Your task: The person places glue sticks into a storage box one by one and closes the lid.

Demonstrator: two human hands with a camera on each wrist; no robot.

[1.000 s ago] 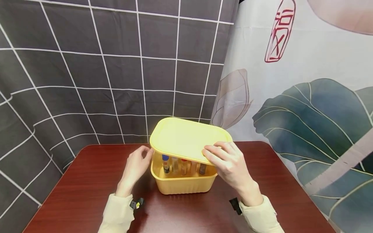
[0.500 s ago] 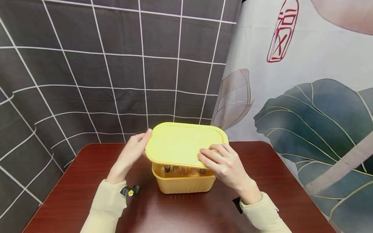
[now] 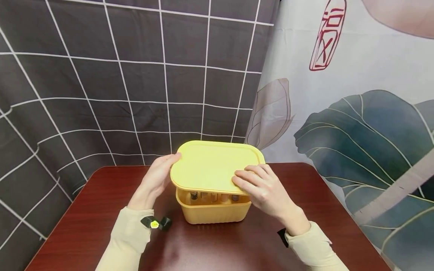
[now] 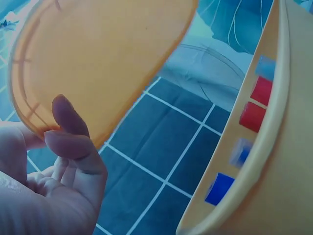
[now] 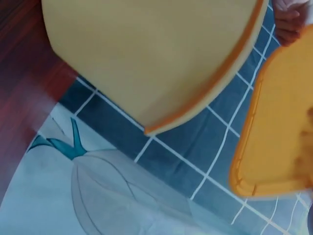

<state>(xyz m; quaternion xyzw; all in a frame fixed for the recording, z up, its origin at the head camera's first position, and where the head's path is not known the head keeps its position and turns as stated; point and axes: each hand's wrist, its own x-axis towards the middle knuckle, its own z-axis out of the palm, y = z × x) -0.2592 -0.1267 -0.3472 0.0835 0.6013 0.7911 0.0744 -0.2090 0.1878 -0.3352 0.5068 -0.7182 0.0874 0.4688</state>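
A yellow plastic lid (image 3: 207, 165) is held above a matching yellow box (image 3: 213, 215), apart from its rim in the left wrist view. My left hand (image 3: 152, 182) pinches the lid's left end, thumb at the top edge and two fingertips against the underside (image 4: 107, 58). At the right front edge, my right hand (image 3: 271, 192) grips the lid with its fingers over the top; its thumb is hidden in the head view. Several small bottles (image 3: 194, 195) stand in a row inside the box, their tops covered by the lid. Blue caps (image 4: 219, 189) and red caps (image 4: 252, 116) show in the left wrist view.
The box stands on a dark red wooden table (image 3: 207, 248). Behind the table hangs a dark grey cloth (image 3: 135, 86) with a white grid. A white cloth with printed leaves (image 3: 359, 139) hangs on the right.
My left hand has risen from beside the box to the lid's left end and taken hold of it. The lid has shifted slightly left and levelled out, covering more of the bottles.
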